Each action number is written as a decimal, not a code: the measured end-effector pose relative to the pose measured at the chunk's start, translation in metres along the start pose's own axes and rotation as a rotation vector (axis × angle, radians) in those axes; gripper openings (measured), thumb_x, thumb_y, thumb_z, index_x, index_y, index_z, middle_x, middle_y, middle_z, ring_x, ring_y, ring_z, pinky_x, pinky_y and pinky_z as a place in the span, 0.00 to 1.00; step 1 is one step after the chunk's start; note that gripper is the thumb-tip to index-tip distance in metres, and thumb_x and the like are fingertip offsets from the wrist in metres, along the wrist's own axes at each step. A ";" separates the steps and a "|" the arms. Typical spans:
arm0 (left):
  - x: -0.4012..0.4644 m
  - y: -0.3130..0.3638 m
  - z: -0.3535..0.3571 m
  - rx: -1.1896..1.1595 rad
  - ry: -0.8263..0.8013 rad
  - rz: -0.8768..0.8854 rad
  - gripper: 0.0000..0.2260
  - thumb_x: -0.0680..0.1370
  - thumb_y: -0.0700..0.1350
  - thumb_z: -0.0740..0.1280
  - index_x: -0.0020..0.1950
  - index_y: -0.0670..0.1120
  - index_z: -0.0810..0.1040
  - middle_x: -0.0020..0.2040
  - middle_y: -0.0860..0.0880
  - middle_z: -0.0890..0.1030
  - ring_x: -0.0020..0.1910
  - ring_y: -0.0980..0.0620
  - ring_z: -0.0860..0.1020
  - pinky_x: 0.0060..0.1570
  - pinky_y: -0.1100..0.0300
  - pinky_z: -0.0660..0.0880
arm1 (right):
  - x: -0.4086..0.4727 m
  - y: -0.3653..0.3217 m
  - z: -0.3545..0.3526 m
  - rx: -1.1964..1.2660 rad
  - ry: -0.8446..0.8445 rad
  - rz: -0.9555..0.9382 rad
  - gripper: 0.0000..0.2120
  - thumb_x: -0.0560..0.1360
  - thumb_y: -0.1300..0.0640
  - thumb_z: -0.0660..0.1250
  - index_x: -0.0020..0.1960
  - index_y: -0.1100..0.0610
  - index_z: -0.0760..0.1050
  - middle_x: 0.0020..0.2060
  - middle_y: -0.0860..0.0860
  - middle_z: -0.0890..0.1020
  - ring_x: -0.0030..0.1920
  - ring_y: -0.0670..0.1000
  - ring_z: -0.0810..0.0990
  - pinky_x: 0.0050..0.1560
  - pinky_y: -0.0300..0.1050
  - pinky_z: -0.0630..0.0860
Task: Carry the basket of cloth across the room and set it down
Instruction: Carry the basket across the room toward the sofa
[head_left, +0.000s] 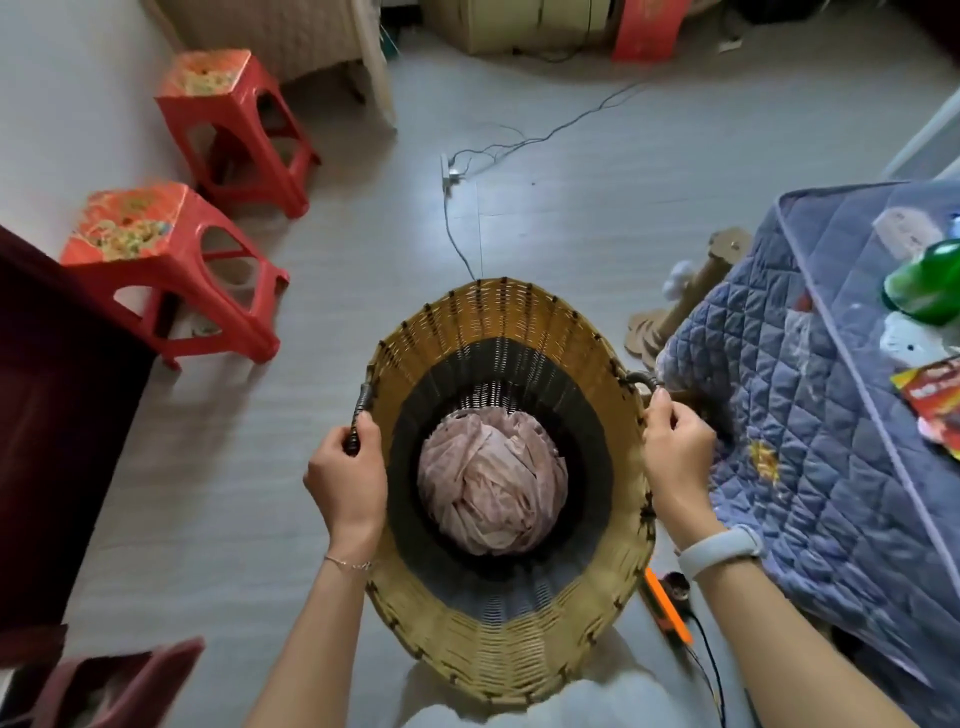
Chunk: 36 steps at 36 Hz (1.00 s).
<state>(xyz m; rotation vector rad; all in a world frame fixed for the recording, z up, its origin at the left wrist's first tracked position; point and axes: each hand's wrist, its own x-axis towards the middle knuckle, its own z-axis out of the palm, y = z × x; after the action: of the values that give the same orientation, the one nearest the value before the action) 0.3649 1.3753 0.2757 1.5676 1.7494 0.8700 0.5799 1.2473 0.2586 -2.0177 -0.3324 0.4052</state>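
Gripping each side handle with closed fingers, left hand (347, 483) and right hand (675, 457) flank the basket (498, 322) at lower centre, pink cloth (491, 493) inside

Open grey floor (597, 171) runs from the basket (498, 649) toward the far wall, crossed only by a thin cable (540, 137) and a power strip (451, 169). Two red stools (171, 270) narrow the left side, with dark furniture (57, 415) nearer. The quilted table (810, 415) crowds the basket's right rim, perhaps touching the right hand (675, 457).
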 end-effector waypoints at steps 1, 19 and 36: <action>0.012 0.009 0.009 -0.003 0.003 -0.003 0.17 0.77 0.48 0.60 0.33 0.39 0.73 0.26 0.48 0.68 0.28 0.49 0.65 0.29 0.56 0.60 | 0.015 -0.009 0.005 -0.001 0.006 -0.004 0.20 0.78 0.52 0.54 0.28 0.54 0.64 0.25 0.50 0.68 0.27 0.48 0.66 0.29 0.42 0.62; 0.233 0.129 0.176 -0.086 -0.080 -0.049 0.17 0.78 0.48 0.59 0.36 0.36 0.74 0.27 0.48 0.68 0.27 0.52 0.65 0.27 0.61 0.61 | 0.269 -0.108 0.119 -0.001 0.079 -0.001 0.21 0.78 0.52 0.55 0.28 0.56 0.62 0.24 0.52 0.66 0.27 0.49 0.63 0.28 0.40 0.62; 0.421 0.276 0.365 -0.055 -0.308 0.009 0.15 0.78 0.47 0.58 0.37 0.39 0.73 0.28 0.47 0.69 0.28 0.53 0.65 0.29 0.60 0.60 | 0.500 -0.158 0.175 0.013 0.301 0.138 0.22 0.77 0.50 0.55 0.32 0.64 0.69 0.24 0.53 0.65 0.29 0.52 0.64 0.33 0.46 0.62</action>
<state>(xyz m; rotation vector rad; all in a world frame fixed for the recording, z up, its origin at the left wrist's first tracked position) 0.7789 1.8395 0.2750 1.5804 1.4888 0.6353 0.9501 1.6581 0.2520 -2.0593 -0.0039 0.1827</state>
